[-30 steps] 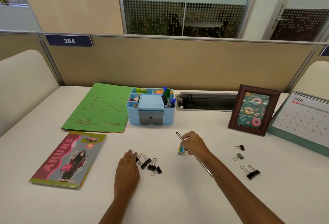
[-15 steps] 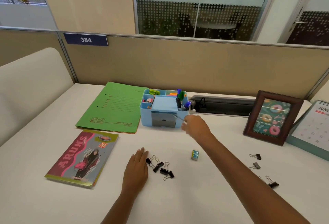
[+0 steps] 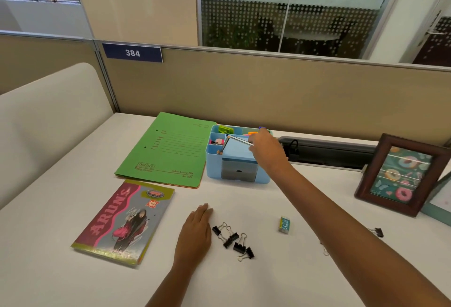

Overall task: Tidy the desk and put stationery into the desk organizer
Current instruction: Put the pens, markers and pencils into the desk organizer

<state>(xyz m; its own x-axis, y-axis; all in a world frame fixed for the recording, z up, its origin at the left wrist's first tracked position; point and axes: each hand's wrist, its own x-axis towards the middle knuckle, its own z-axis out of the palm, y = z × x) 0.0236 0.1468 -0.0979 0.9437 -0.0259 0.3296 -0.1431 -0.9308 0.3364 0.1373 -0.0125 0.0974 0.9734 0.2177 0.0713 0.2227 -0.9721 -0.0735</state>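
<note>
right hand (image 3: 266,150) pinching silver pen (image 3: 238,140) over organizer (image 3: 212,170) at desk (image 3: 61,270) back edge, left hand (image 3: 196,231) flat beside binder clips (image 3: 231,240), notebook (image 3: 122,221) reads "aruns", plate (image 3: 132,53) "384"

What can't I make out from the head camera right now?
All in the head view.
Hidden: the right compartments of the desk organizer, behind the right hand.
Hidden: the rear end of the silver pen, inside the grip.
Hidden: whatever lies beside the binder clip, under the right forearm.
Cut off: the calendar, by the right edge.
Too small: the contents of the organizer's left compartments.
</note>
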